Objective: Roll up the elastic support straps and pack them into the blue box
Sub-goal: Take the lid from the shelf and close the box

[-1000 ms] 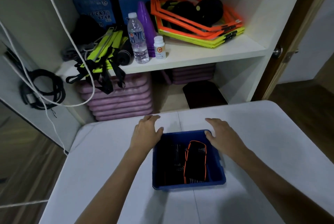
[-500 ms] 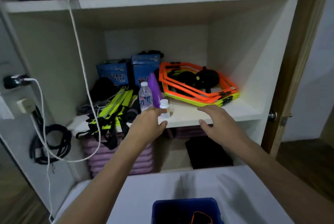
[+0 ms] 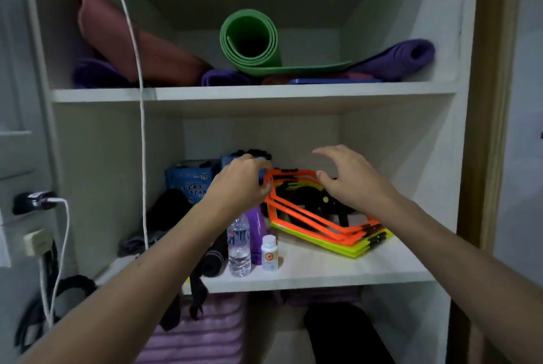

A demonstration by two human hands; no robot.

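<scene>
Left hand (image 3: 241, 187) curled at orange hexagon rings (image 3: 308, 216), grip uncertain; right hand (image 3: 352, 181) spread, empty. Water bottle (image 3: 239, 246) easily toppled by forearm.

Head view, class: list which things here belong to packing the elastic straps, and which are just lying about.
Job: left hand and right hand, both reaching into the shelf; possibly the black bundle behind the left hand.
Lying about: green mat, water bottle, pill bottle, orange hoops.
</scene>
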